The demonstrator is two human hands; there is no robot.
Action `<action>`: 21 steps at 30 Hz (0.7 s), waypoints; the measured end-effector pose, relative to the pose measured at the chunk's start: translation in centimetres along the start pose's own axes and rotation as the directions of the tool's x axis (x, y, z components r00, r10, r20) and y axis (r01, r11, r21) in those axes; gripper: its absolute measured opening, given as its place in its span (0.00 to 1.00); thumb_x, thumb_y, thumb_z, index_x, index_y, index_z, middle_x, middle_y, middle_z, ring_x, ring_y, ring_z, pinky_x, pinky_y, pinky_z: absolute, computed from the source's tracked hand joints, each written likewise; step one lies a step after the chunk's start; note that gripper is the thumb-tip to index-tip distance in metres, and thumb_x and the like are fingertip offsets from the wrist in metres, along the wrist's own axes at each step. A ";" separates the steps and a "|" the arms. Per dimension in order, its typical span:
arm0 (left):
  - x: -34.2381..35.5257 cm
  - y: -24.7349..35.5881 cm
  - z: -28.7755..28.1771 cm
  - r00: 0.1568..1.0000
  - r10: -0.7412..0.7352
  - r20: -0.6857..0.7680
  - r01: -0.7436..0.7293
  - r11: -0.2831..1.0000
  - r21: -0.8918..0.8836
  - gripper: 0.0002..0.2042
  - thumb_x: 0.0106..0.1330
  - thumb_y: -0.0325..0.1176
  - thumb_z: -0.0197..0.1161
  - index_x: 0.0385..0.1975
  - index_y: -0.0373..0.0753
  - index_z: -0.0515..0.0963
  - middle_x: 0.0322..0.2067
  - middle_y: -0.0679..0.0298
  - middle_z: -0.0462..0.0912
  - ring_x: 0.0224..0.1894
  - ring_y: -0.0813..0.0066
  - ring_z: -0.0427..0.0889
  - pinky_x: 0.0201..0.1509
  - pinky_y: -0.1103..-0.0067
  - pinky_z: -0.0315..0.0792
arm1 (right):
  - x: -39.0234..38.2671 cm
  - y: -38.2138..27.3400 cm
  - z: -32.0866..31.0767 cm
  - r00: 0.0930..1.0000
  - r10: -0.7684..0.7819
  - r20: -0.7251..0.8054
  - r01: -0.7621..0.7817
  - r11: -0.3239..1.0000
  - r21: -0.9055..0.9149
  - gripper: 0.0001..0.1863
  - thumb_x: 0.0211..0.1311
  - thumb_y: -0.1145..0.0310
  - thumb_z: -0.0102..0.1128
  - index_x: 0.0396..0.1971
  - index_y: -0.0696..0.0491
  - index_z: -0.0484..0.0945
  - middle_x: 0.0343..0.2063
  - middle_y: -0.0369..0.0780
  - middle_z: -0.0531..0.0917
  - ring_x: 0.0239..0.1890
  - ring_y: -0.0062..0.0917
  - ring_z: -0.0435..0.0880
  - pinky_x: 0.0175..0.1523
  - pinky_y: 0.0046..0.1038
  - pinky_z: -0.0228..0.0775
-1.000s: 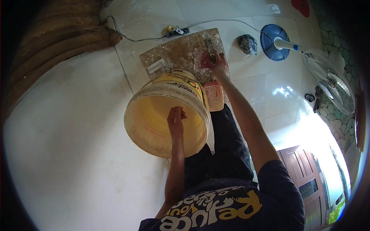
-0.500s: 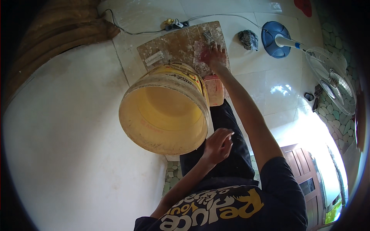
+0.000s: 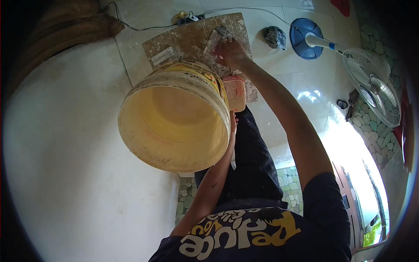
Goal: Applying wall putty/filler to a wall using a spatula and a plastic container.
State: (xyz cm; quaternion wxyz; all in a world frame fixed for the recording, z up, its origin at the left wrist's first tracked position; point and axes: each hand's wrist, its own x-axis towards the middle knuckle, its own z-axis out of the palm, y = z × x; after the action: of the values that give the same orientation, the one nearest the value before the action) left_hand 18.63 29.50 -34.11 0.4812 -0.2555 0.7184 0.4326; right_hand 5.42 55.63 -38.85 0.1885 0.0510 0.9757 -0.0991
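Observation:
My right hand (image 3: 231, 54) reaches far over a plaster-spattered brown board, its fingers closed on a flat, pale, squarish plate (image 3: 214, 40) that looks smeared. A grey piece at the plate's far edge is too small to name. My left hand (image 3: 235, 121) is mostly hidden behind a large yellowish bucket (image 3: 150, 150); only a bit of its fingers shows just below a reddish-pink plastic container (image 3: 235, 94). Whether it grips the container cannot be made out. The bucket's wide mouth faces me, and its inside is stained yellow. A white block-like piece (image 3: 162, 56) lies on the board.
The spattered brown board (image 3: 192, 35) lies beyond the bucket. A standing fan with a blue base (image 3: 307, 38) is at the far right, beside a crumpled dark bag (image 3: 274, 37). A power strip (image 3: 190, 18) with cords lies behind the board. A white wall (image 3: 65, 131) fills the left.
My left hand has moved forward from in front of my leg to beside the bucket, under the container. My right hand has closed on the flat plate, which has turned and shifted. The view has shifted slightly.

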 end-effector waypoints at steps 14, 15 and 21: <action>1.9 -0.8 -2.9 0.982 0.157 -0.109 -0.140 0.979 0.146 0.15 0.68 0.41 0.61 0.44 0.35 0.74 0.34 0.62 0.81 0.32 0.74 0.80 0.37 0.77 0.75 | -1.2 3.0 -2.4 0.661 0.689 -0.295 -0.192 0.537 0.822 0.16 0.68 0.58 0.54 0.43 0.52 0.84 0.37 0.44 0.86 0.37 0.33 0.86 0.46 0.30 0.76; 1.8 -0.8 -3.0 0.980 0.170 -0.106 -0.152 0.975 0.159 0.15 0.68 0.40 0.61 0.44 0.35 0.74 0.34 0.62 0.81 0.33 0.74 0.80 0.38 0.77 0.75 | -1.8 3.7 -2.1 0.569 0.810 -0.144 -0.171 0.287 0.943 0.16 0.68 0.58 0.55 0.45 0.52 0.84 0.37 0.45 0.86 0.37 0.30 0.86 0.45 0.29 0.76; 0.1 -1.0 -2.8 0.950 0.312 0.002 -0.301 0.915 0.269 0.13 0.68 0.37 0.62 0.44 0.35 0.74 0.37 0.62 0.80 0.38 0.74 0.80 0.44 0.77 0.75 | -9.8 4.5 0.8 0.574 0.761 0.303 -0.051 -0.336 0.941 0.22 0.71 0.55 0.53 0.52 0.55 0.81 0.41 0.40 0.87 0.42 0.22 0.83 0.53 0.27 0.74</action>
State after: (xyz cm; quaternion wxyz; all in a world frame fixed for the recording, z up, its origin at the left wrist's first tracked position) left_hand 18.08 26.54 -34.08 0.4226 -0.0816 0.8107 0.3968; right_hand 15.36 59.25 -36.62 -0.1409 0.5665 0.4635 -0.6666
